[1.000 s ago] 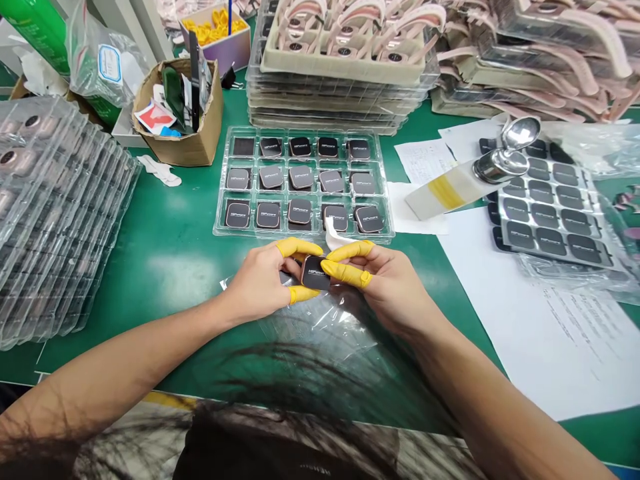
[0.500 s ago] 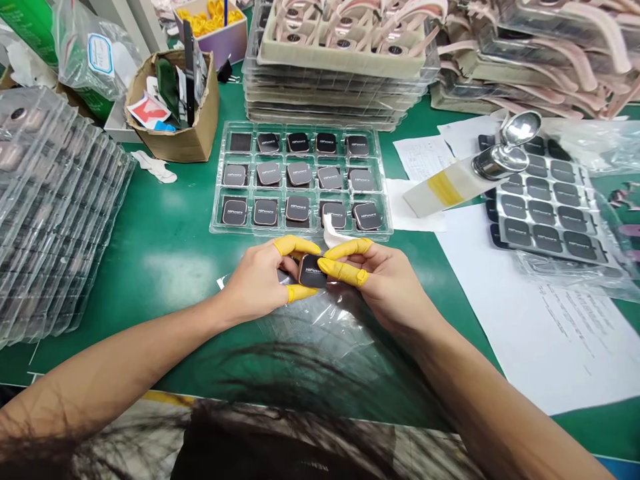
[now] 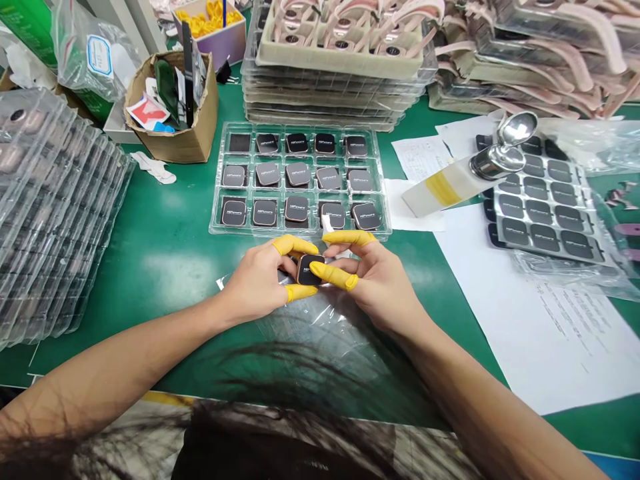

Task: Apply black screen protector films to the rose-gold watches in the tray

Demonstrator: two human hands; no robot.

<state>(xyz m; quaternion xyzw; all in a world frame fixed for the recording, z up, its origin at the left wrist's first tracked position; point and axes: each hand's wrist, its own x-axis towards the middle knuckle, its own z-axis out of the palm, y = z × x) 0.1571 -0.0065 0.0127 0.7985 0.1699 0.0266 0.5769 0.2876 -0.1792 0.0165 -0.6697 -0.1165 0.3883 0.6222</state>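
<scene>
A small square watch body (image 3: 303,272) with a black, white-lettered face and a rose-gold rim is held face up. My left hand (image 3: 260,277), with yellow finger cots on thumb and index finger, grips its left side. The yellow-capped thumb of my right hand (image 3: 377,277) lies across the face, while its index finger stretches above the upper edge. A piece of white cloth (image 3: 327,223) shows behind my right fingers; most of it is hidden. Just beyond both hands lies a clear plastic tray (image 3: 215,223) with rows of similar square watch bodies. Under the hands is clear plastic film (image 3: 325,327).
A white bottle (image 3: 435,190) with a metal top leans at right, near label sheets (image 3: 550,213) and papers (image 3: 500,320). Stacked trays stand at left (image 3: 55,233) and back (image 3: 325,93). A cardboard box (image 3: 193,137) holds odds and ends.
My right thumb has slid left across the watch face, and its index finger has lifted slightly off the edge. Less of the white cloth shows. My left hand keeps its grip.
</scene>
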